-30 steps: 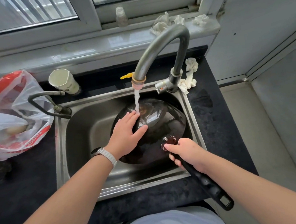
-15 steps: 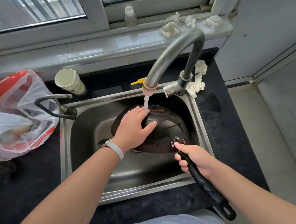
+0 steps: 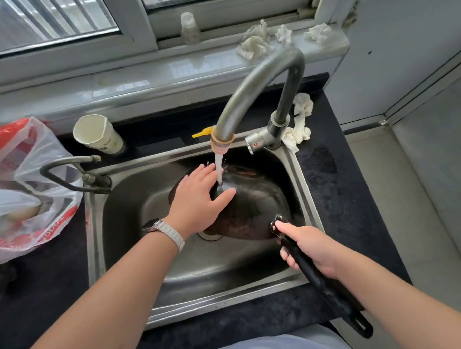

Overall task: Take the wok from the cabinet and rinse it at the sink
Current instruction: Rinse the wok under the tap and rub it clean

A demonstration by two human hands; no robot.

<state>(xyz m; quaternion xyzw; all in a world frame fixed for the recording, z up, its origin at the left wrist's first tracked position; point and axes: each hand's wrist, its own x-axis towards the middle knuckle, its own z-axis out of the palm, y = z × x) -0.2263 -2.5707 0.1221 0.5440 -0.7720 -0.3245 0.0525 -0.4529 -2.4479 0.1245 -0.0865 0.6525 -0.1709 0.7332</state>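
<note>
A dark, stained wok (image 3: 255,207) lies bottom-up in the steel sink (image 3: 135,206), under the grey curved tap (image 3: 259,84). Water (image 3: 219,169) runs from the spout onto the wok's rounded back. My left hand (image 3: 198,200), with a watch at the wrist, lies flat on the wok's back with fingers spread, right beside the stream. My right hand (image 3: 310,250) grips the wok's long black handle (image 3: 334,299) close to its riveted joint. The handle sticks out over the sink's front edge toward me.
A red and white plastic bag (image 3: 19,185) sits on the black counter at the left. A paper cup (image 3: 99,135) and a second thin tap (image 3: 71,172) stand behind the sink. Crumpled tissues (image 3: 299,125) lie by the tap base and on the sill, beside a small bottle (image 3: 189,28).
My left hand has slid up across the wok's back toward the stream. The wok has tilted slightly, and my head has shifted so the scene sits lower and more to the right.
</note>
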